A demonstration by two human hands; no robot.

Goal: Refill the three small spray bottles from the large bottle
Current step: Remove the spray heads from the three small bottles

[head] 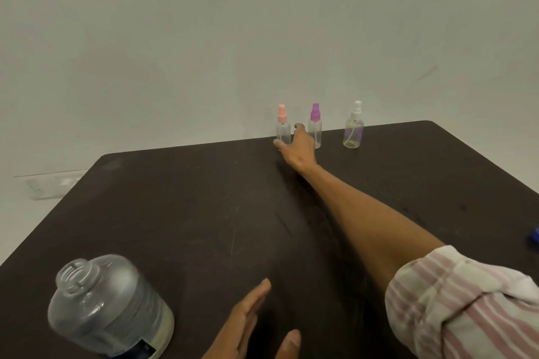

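Three small clear spray bottles stand in a row at the table's far edge: a pink-capped bottle [283,127], a purple-capped bottle [315,128] and a white-capped bottle [353,130]. My right hand [299,147] is stretched out to the pink-capped bottle. Its thumb lies at the bottle's base and a finger rises just right of it, with a small gap. The large clear bottle [108,306] stands uncapped at the near left. My left hand [252,325] hovers flat beside it, fingers apart, holding nothing.
The dark table [180,213] has its far edge against a pale wall. A blue object [534,237] lies at the right edge of view. A clear flat sheet [52,186] lies on the floor past the table's left corner.
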